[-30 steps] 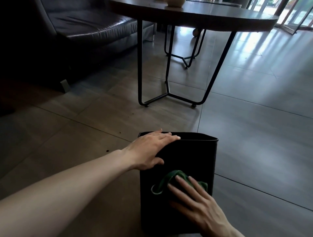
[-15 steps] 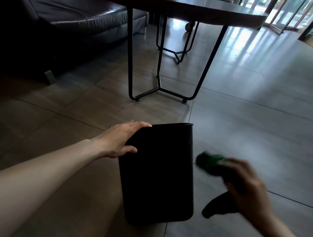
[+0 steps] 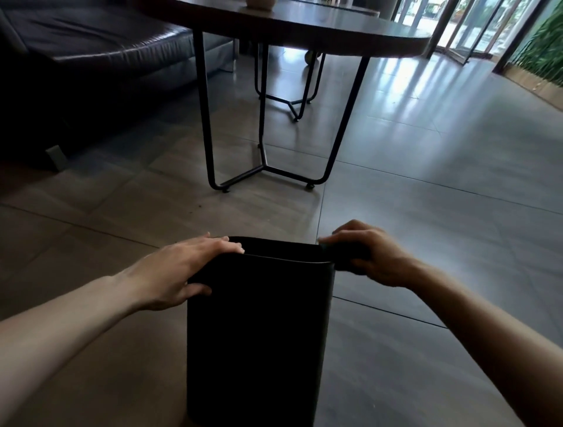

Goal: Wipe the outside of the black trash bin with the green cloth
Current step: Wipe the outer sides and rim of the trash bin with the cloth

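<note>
Right in front of us the black bin (image 3: 259, 335) stands upright on the floor (image 3: 426, 350), and we look down its near side. Our bare arms reach out on both sides of it. Our left hand (image 3: 179, 271) lies flat over the left corner of the rim, with the fingers (image 3: 225, 245) on top and the thumb pressed on the near wall. Our right hand (image 3: 374, 256) is curled shut at the right corner of the rim. Something dark sits under its fingers, right against the bin's top edge. It may be the cloth (image 3: 350, 251), but it is too dark and blurry for us to be sure. So we cannot tell if that hand grips the cloth, the rim, or both. The two hands are well apart, one at each end of the rim. The floor is made of big grey tiles with thin lines between them. Past the bin stands a round tabletop (image 3: 320, 27) on thin black metal legs. A pale pot (image 3: 259, 3) sits on it at the top edge of our view. A dark sofa (image 3: 91, 51) is far off to the left. Far to the right, light comes in through glass doors (image 3: 463, 27), with green plants (image 3: 545, 48) beside them.
</note>
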Tool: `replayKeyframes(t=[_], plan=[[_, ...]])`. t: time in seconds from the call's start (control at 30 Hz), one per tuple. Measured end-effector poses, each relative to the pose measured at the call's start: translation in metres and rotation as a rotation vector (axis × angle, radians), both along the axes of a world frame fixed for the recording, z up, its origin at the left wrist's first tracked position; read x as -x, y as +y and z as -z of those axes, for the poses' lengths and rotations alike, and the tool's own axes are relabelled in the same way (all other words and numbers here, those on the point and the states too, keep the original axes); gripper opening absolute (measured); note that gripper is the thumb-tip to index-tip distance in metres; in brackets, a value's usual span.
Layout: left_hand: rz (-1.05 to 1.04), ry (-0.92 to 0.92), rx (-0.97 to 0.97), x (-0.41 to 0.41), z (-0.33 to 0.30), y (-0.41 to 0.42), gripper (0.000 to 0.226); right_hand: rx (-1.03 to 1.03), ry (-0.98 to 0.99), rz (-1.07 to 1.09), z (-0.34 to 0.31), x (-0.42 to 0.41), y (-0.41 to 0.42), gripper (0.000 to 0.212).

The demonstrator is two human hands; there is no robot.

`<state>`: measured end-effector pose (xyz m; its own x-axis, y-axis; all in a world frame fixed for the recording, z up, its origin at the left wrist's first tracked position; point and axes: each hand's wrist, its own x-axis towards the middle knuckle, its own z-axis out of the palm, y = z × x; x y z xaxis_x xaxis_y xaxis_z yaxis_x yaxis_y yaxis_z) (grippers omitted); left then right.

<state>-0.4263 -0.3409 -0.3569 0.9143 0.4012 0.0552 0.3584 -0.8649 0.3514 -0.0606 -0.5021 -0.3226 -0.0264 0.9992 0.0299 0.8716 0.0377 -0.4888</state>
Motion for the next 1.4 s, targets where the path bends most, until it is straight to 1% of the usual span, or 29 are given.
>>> replayKeyframes(t=[0.07, 0.1, 0.2, 0.27, 0.4, 0.5, 0.6, 0.7, 0.8, 0.87, 0.93, 0.97, 1.0, 1.03, 1.1, 1.17, 1.2, 1.23, 1.33, 1.37, 1.4], plan=[[-0.011, -0.006, 0.010, 0.006, -0.001, 0.002, 0.088, 0.042, -0.057, -0.085, -0.003, 0.003, 0.002, 0.048], [-0.015, -0.010, 0.010, 0.009, -0.002, 0.002, 0.087, 0.046, -0.087, -0.114, -0.005, 0.005, 0.003, 0.042], [-0.008, -0.026, -0.026, 0.014, -0.001, 0.003, 0.084, 0.013, -0.212, -0.186, -0.013, 0.016, 0.001, 0.021], [-0.028, -0.036, -0.054, 0.016, -0.002, 0.003, 0.081, -0.011, -0.278, -0.204, -0.019, 0.027, -0.004, 0.016], [-0.016, -0.059, -0.128, 0.009, -0.011, 0.001, 0.073, -0.024, -0.351, -0.216, -0.030, 0.042, -0.016, 0.018], [0.008, -0.208, -0.105, -0.018, -0.035, -0.012, 0.066, -0.025, -0.384, -0.183, -0.041, 0.055, -0.023, 0.022], [0.046, -0.350, -0.045, -0.053, -0.056, -0.037, 0.066, -0.038, -0.401, -0.097, -0.054, 0.067, -0.022, 0.024], [0.086, -0.335, -0.020, -0.076, -0.055, -0.060, 0.073, -0.041, -0.403, 0.002, -0.060, 0.078, -0.011, 0.026], [0.057, -0.266, -0.015, -0.081, -0.043, -0.064, 0.086, -0.026, -0.380, 0.054, -0.062, 0.084, -0.001, 0.027], [0.031, -0.251, -0.048, -0.079, -0.038, -0.058, 0.091, -0.047, -0.407, 0.058, -0.058, 0.085, 0.004, 0.028], [0.028, -0.243, -0.086, -0.077, -0.036, -0.052, 0.090, -0.114, -0.418, 0.068, -0.054, 0.084, 0.005, 0.027], [0.025, -0.244, -0.091, -0.076, -0.035, -0.049, 0.088, -0.188, -0.387, 0.076, -0.051, 0.082, 0.004, 0.026], [0.015, -0.243, -0.090, -0.075, -0.034, -0.046, 0.086, -0.289, -0.327, 0.090, -0.049, 0.081, 0.002, 0.027], [0.005, -0.239, -0.092, -0.074, -0.033, -0.043, 0.084, -0.404, -0.235, 0.113, -0.046, 0.080, -0.002, 0.032], [-0.018, -0.224, -0.104, -0.070, -0.032, -0.037, 0.079, -0.609, -0.039, 0.141, -0.036, 0.083, -0.009, 0.049], [-0.041, -0.217, -0.092, -0.067, -0.031, -0.030, 0.077, -0.693, 0.021, 0.099, -0.020, 0.094, -0.013, 0.054], [-0.047, -0.218, -0.078, -0.066, -0.031, -0.028, 0.077, -0.683, -0.010, 0.062, -0.008, 0.100, -0.014, 0.052], [-0.051, -0.223, -0.060, -0.067, -0.031, -0.027, 0.077, -0.647, -0.093, 0.030, 0.005, 0.107, -0.016, 0.051], [-0.048, -0.236, -0.027, -0.068, -0.030, -0.025, 0.075, -0.518, -0.499, -0.051, 0.048, 0.124, -0.023, 0.060], [-0.050, -0.243, -0.029, -0.069, -0.030, -0.024, 0.075, -0.486, -0.578, -0.092, 0.058, 0.125, -0.027, 0.064], [-0.060, -0.243, -0.025, -0.067, -0.028, -0.023, 0.075, -0.477, -0.614, -0.147, 0.070, 0.129, -0.031, 0.065]])
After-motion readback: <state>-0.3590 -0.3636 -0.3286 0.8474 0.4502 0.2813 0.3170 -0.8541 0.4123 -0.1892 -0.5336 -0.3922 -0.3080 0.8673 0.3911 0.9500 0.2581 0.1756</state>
